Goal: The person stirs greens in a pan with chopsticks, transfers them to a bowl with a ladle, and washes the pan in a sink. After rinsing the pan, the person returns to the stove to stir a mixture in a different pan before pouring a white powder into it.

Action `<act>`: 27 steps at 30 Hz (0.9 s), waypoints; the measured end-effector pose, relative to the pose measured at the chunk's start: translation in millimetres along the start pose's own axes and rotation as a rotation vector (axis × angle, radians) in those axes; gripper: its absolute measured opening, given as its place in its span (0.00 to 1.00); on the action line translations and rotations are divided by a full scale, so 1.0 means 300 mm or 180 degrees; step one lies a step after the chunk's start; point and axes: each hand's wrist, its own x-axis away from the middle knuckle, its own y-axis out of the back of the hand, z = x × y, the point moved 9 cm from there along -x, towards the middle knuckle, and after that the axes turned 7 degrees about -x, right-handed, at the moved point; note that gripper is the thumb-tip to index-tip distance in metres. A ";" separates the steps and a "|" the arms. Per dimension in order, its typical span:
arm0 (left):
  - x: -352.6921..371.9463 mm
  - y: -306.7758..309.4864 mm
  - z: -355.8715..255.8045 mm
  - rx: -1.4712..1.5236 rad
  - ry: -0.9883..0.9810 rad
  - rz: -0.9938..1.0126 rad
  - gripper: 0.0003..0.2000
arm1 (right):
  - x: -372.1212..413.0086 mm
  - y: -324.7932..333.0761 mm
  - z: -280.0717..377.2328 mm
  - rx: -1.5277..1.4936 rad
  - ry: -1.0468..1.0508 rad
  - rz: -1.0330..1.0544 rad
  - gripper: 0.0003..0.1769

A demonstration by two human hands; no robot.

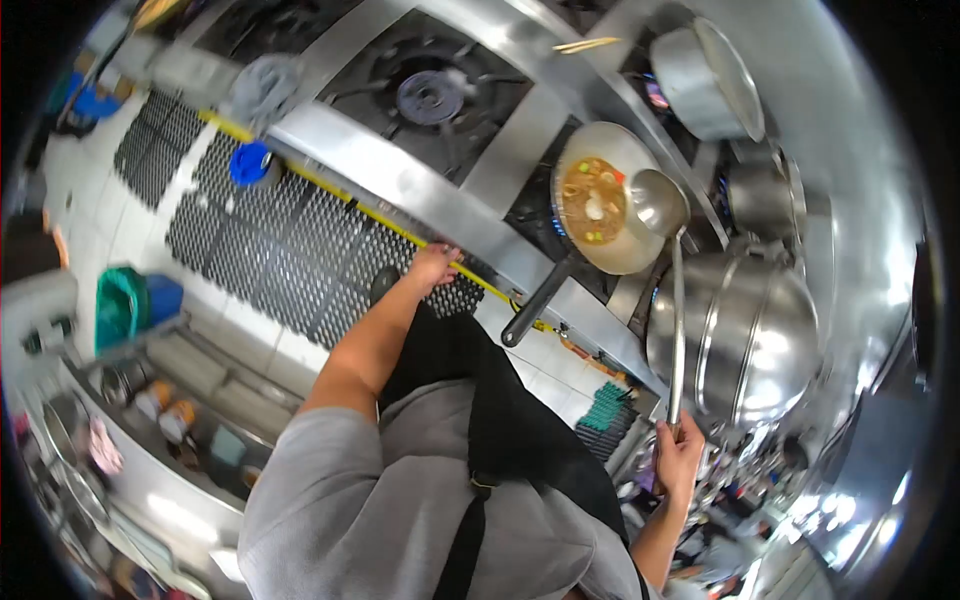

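My right hand [679,458] is closed round the long handle of a metal ladle [657,203]. The ladle's bowl hangs over the edge of a pale wok [635,250] on a burner. Brown broth [592,205] with white, green and red pieces lies in the wok. The wok's black handle [540,305] points toward me, with neither hand on it. At the stove's front edge, my left hand [434,266] reaches to the yellow pipe [385,222], its fingers curled; what they hold there is too small to tell.
An unlit burner [430,97] lies beside the wok. Behind are a large steel pot [740,335], a smaller pot [700,80] and chopsticks [587,45]. Black perforated mats [270,250] cover floor tiles. A green-lined bin [120,305] stands by a counter [180,480].
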 end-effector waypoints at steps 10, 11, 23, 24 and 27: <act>-0.012 -0.004 -0.024 0.0200 -0.0268 -0.0008 0.08 | -0.076 -0.015 0.066 0.0235 -0.0024 0.0231 0.08; -0.014 0.002 -0.016 0.0305 -0.0243 -0.0145 0.06 | -0.080 -0.017 0.082 0.0330 0.0048 0.0294 0.09; 0.036 -0.019 0.014 0.0001 0.0116 0.0175 0.30 | -0.111 -0.052 0.097 0.0310 0.0074 0.0083 0.10; 0.117 -0.034 -0.011 0.0039 0.0266 0.0251 0.29 | -0.127 -0.065 0.087 0.0363 0.0107 0.0126 0.10; 0.284 -0.137 -0.040 -0.0283 0.0515 0.0649 0.23 | -0.169 -0.143 0.067 -0.0057 0.0166 0.0322 0.11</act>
